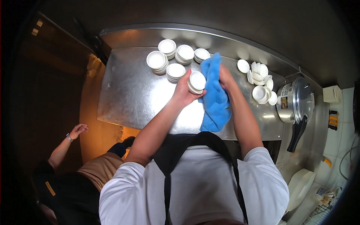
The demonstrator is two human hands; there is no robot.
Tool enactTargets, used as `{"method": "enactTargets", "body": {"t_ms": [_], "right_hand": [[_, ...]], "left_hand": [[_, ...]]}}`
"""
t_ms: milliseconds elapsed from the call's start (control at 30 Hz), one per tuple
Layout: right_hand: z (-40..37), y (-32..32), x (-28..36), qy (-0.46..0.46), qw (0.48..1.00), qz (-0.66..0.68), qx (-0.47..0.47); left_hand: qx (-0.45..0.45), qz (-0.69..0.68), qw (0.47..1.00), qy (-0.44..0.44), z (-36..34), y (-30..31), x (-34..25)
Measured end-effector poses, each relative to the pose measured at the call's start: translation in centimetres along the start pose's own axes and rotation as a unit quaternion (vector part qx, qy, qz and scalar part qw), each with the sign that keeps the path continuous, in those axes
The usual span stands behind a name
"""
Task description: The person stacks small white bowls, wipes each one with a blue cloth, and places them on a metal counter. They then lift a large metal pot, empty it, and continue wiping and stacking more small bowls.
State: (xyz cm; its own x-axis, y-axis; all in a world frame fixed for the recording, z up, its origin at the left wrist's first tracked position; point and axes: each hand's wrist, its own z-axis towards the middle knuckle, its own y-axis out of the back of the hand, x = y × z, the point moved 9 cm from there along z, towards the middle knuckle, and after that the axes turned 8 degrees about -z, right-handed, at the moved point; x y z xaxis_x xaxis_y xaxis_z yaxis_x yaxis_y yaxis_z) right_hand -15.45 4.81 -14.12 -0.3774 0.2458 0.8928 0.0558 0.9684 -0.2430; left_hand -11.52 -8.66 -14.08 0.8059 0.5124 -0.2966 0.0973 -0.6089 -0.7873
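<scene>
One short stack of white bowls (197, 81), held in the left hand (181, 91) over the worktop (125, 90); one blue cloth (215, 101), gripped in the right hand (225, 76). Bowls could be dislodged if snagged by draped fabric.

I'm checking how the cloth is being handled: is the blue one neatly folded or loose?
Loose, not neatly folded: the blue cloth hangs rumpled at the right hand, with uneven edges and irregular creases.

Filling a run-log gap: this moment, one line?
left hand: holds stacked white bowls | right hand: holds blue cloth | counter, far side: bowl stacks | counter, right: jumbled bowls | beside them: lidded pot
</scene>
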Motion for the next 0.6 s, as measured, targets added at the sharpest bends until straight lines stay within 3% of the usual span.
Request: {"method": "enactTargets", "body": {"t_ms": [33,100,133,233,333,433,533,600], "right_hand": [[-1.3,-1.1,1.6,0.108,0.984,-0.142,0.016],[-4.2,-4.6,3.3,0.31,0.859,-0.405,0.043],[-3.5,-4.3,2.1,0.244,0.87,-0.426,0.051],[-2.3,-1.2,1.3,0.163,0.895,-0.412,-0.047],[-3.3,-0.2,2.7,0.221,0.92,-0.301,-0.123],[-4.5,-1.6,3.2,0.251,0.927,-0.252,-0.123],[-3.2,-0.3,3.2,0.247,0.922,-0.268,-0.133],[-2.0,1.9,3.1,0.216,0.906,-0.291,-0.219]], "left_hand": [[0.0,0.018,1.0,0.009,0.4,-0.1,0.2],[0.006,0.051,0.998,0.03,1.1,-0.4,0.8],[0.013,0.065,0.997,0.042,1.2,-0.7,1.1],[0.031,0.056,0.996,0.056,1.4,-1.5,1.7],[0.032,0.029,0.998,0.042,1.5,-1.4,1.3],[0.039,0.046,0.997,0.049,1.4,-1.5,1.1],[0.001,0.045,0.998,0.033,1.0,-1.3,1.2],[-0.045,0.027,0.999,0.006,0.6,-0.6,0.6]]}}
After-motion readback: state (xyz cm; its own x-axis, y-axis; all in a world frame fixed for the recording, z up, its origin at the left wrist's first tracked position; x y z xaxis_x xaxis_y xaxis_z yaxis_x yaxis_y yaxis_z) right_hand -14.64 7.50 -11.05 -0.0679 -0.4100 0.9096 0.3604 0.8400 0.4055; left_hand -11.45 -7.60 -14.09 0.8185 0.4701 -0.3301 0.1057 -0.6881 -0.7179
